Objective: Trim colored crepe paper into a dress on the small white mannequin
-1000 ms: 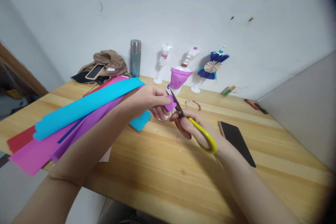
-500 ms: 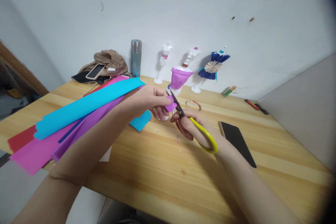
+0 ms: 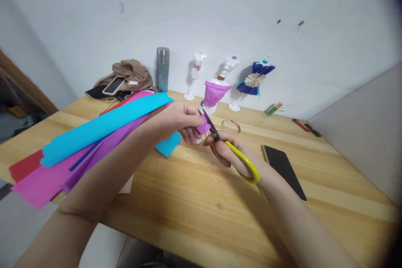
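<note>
Between the thumb and fingers of my left hand (image 3: 185,120) is a small piece of purple paper (image 3: 204,126). My right hand (image 3: 230,148) is wrapped around scissors (image 3: 243,163) with yellow handles and dark blades. The blades are slightly apart and lie at the right edge of the purple piece. Just behind my hands stands a small white mannequin with a purple paper skirt (image 3: 216,92) around it; its base is partly hidden. A folded turquoise paper (image 3: 168,144) lies on the table beneath my left wrist.
Long crepe paper strips (image 3: 103,127) in turquoise, purple, pink and red lie left, under my forearm. A dark phone (image 3: 284,171) is at the right, a tape roll (image 3: 231,126) mid-table. Along the wall stand a thermos (image 3: 162,69) and a mannequin in blue paper (image 3: 251,78).
Almost nothing differs. The scissors and my right hand have shifted very slightly left, and my left hand keeps its pinch on the purple paper.
</note>
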The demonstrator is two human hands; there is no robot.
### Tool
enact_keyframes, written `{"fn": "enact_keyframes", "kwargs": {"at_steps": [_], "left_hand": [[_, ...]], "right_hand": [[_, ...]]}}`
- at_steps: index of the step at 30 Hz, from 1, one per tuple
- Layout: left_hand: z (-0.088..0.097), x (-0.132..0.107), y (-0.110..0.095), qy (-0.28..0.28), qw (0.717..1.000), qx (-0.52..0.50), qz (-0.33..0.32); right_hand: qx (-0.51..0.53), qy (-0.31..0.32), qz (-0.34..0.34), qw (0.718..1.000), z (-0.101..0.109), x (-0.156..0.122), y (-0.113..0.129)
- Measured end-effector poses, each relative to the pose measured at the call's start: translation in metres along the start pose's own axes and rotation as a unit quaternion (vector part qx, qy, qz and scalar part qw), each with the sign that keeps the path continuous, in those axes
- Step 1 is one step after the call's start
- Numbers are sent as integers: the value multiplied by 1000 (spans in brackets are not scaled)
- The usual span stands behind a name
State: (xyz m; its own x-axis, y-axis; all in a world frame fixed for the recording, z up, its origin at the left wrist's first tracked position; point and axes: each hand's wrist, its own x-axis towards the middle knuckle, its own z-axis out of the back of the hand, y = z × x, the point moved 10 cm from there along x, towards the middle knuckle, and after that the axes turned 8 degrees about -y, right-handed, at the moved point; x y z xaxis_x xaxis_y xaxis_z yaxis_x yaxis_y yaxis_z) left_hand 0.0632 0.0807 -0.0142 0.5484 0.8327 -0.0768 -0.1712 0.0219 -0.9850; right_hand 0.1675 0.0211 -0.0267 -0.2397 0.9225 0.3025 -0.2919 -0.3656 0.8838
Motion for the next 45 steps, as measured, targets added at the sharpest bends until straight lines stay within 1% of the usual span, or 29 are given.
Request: {"fn": "enact_keyframes", "kwargs": {"at_steps": [5,9,14,20,25,28,34,39,45], "left_hand": [[0,-2,-1,-6,1000,5,8],[0,-1,0,-1,1000,-6,2],[-1,-1,3,1,1000,-24,-7],[2,-3,0,-33,999,-42,0],[2,0,0,-21,999,-48,2],[3,0,0,-18,999,-42,-1],[1,0,0,-11,999,-36,-1],[2,-1,-3,-7,999,-32,-9],[3,-4,-5,-17,1000,-20,-1]], "right_hand": [[4,1,1,1000,0,0,-2],[11,-9,-7,1000,1,0,-5],[19,-12,-26,999,4,0,-15],[21,-13,-26,999,5,0,-24],[13,-16,-33,999,5,0,-19],[13,-10,-25,1000,4,0,-16],[22,-7,-24,999,3,1,-27],[21,-9,-13,1000,3,0,-17],[16,-11,-13,1000,3,-1,-5]]}}
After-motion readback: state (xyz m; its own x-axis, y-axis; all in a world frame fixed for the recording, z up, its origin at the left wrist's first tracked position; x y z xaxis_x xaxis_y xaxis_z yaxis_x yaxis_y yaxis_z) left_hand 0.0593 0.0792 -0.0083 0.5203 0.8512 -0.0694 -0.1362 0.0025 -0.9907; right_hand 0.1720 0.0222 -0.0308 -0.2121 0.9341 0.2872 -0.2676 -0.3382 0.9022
